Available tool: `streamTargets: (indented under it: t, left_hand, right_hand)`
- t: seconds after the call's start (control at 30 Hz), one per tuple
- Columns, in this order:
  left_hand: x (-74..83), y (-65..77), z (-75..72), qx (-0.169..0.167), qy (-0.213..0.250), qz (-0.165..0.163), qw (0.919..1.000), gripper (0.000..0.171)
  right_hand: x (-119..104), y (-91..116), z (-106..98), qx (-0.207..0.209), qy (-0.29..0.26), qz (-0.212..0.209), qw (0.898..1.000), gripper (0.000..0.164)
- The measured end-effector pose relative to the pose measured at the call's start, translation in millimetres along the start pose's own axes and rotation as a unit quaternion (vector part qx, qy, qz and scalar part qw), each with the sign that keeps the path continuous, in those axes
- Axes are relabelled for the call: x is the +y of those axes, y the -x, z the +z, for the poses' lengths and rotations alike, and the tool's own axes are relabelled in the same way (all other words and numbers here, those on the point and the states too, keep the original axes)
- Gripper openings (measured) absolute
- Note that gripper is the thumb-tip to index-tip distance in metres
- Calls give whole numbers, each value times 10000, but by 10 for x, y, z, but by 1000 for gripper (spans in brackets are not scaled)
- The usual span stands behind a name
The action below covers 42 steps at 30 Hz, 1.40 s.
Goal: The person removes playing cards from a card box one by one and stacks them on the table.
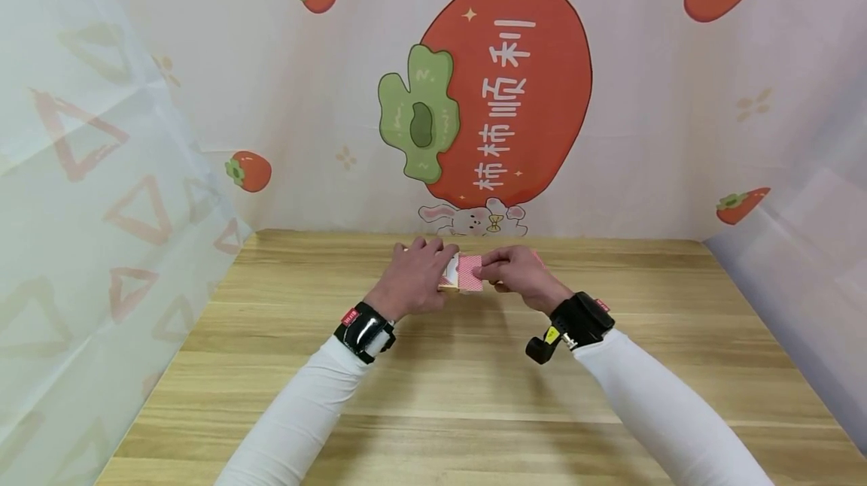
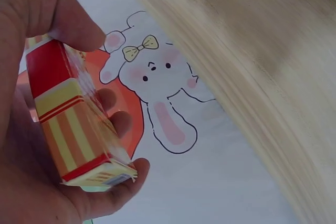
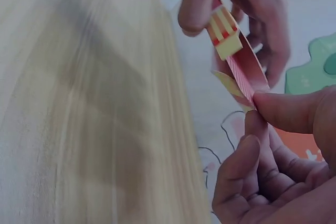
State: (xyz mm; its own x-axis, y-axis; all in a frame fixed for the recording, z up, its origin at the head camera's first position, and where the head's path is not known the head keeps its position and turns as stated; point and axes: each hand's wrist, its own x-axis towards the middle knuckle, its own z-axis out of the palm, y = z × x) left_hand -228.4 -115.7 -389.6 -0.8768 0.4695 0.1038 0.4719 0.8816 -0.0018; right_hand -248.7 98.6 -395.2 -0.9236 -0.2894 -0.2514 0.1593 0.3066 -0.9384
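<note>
- We judge that the pink card [image 1: 470, 273] could bend or slip free, because the right grip [image 1: 518, 271] pinches it only by its outer end, between thumb and finger.
- The card could also snag or crease a flap [image 3: 227, 81] of the box [image 2: 59, 108]: that flap angles out close beside the pinch. We cannot tell whether it is caught too.
- If the left grip [image 1: 420, 275] squeezes hard, we think the thin walls could buckle and jam the card; too loose, and the box could twist.
- The left grip is curled around the striped box, thumb on one side and fingers on the other, leaving the mouth uncovered towards the right grip.
- The card lies between both grips, partly within the box's mouth, its outer end at the right fingertips. We cannot tell whether it is one or several.
- All this sits at the far part of the bench [image 1: 447, 396]; contact with the wood is hidden.
</note>
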Motion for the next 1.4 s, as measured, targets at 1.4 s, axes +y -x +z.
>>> streamTargets:
  t: [1.4]
  left_hand:
    - [-88,-13,-60,281,224,151,9992,62]
  right_hand:
    - [-438,-27,-15,-853,4561,-2685,8442,73]
